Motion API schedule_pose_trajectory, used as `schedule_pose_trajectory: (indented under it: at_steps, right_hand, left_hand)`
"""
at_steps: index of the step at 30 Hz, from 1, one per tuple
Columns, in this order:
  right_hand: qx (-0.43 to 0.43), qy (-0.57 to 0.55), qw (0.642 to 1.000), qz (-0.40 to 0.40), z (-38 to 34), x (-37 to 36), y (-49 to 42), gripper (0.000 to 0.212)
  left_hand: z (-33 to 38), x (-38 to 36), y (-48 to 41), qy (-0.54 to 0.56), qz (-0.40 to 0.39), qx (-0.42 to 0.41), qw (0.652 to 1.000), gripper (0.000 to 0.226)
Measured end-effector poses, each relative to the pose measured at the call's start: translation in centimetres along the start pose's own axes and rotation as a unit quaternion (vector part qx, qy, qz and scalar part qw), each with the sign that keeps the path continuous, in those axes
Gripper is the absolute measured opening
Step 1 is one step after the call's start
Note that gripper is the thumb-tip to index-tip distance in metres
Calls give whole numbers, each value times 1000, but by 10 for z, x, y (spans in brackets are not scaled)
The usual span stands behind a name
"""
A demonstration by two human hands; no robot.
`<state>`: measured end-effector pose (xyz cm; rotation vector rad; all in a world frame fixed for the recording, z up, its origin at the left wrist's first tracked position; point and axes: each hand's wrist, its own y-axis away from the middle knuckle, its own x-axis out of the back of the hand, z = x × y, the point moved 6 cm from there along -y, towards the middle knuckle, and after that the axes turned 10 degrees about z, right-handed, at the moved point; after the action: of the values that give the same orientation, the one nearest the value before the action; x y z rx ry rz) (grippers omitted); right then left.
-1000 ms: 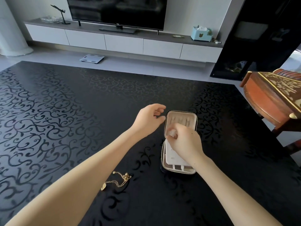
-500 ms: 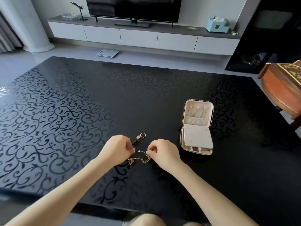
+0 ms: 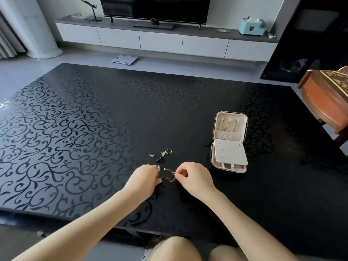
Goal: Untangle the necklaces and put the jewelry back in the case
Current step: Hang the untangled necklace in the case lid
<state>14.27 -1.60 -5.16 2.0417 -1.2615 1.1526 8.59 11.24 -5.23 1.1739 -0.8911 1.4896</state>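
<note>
Both hands sit close together on the black table, near its front edge. The left hand is curled up, and its fingertips are tucked under, so only a tiny bit of its grip shows. It seems to pinch one end of a thin gold necklace. The right hand is curled too, and its thumb and finger pinch the other end. The chain hangs in a short loose line between them. It is so thin that any knots are too hard to see. A small gold charm peeks out by the left knuckles. Just past the hands lie a ring, a little gold piece, a tiny stud and a dark lump that is too small to make out. The jewelry case lies open, well apart to the right. Little chains hang in its lid. A pale flap covers most of the bottom half, so what is under it is hidden.
</note>
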Motion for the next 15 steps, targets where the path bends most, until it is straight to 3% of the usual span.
schedule_pose_trajectory:
  at_steps: [5,9,15]
  right_hand:
    - [-11,-38,999,6,2,16,6,13]
    - [-20,-118,993,-5,0,27,8,13]
    - [-71,-415,902,-97,-13,46,12,24]
  left_hand:
    - [-2,8,-2,129,-48,66,988,19]
    - [8,28,-8,332,-120,135,926,15]
    - [49,78,-24,399,-191,93,892,21]
